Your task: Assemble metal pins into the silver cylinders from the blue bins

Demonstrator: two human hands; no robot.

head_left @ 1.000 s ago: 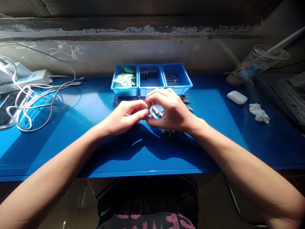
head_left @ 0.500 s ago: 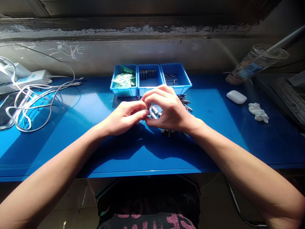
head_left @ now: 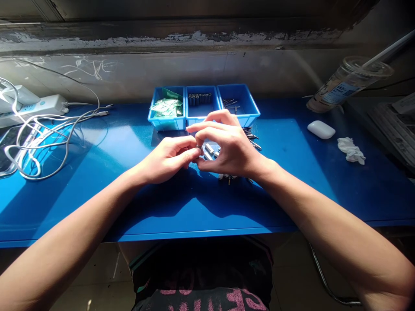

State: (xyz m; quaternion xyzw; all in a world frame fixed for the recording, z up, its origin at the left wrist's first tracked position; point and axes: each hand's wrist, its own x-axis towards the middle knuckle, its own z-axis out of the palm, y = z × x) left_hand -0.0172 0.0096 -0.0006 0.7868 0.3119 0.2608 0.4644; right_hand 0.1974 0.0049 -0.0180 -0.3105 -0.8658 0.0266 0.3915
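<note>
My left hand (head_left: 168, 159) and my right hand (head_left: 227, 149) meet fingertip to fingertip above the blue table (head_left: 97, 190). Together they pinch a small metal part (head_left: 198, 148), mostly hidden by the fingers. The upper fingers of my right hand are spread out. Loose metal cylinders (head_left: 210, 149) and thin pins (head_left: 251, 138) lie on the table under and behind my right hand. Behind the hands stand three blue bins: the left bin (head_left: 166, 123) holds green packets, the middle bin (head_left: 201, 117) holds a row of metal cylinders, the right bin (head_left: 249, 109) holds pins.
A white power strip (head_left: 48, 104) and tangled white cables (head_left: 39, 134) lie at the left. At the right are a white earbud case (head_left: 320, 129), a crumpled tissue (head_left: 351, 151) and a tipped plastic cup with a straw (head_left: 348, 82). A wall runs behind the table.
My right hand's upper fingers have lifted and spread apart while the thumb and forefinger stay at the part. The left hand has hardly moved. The view has shifted slightly.
</note>
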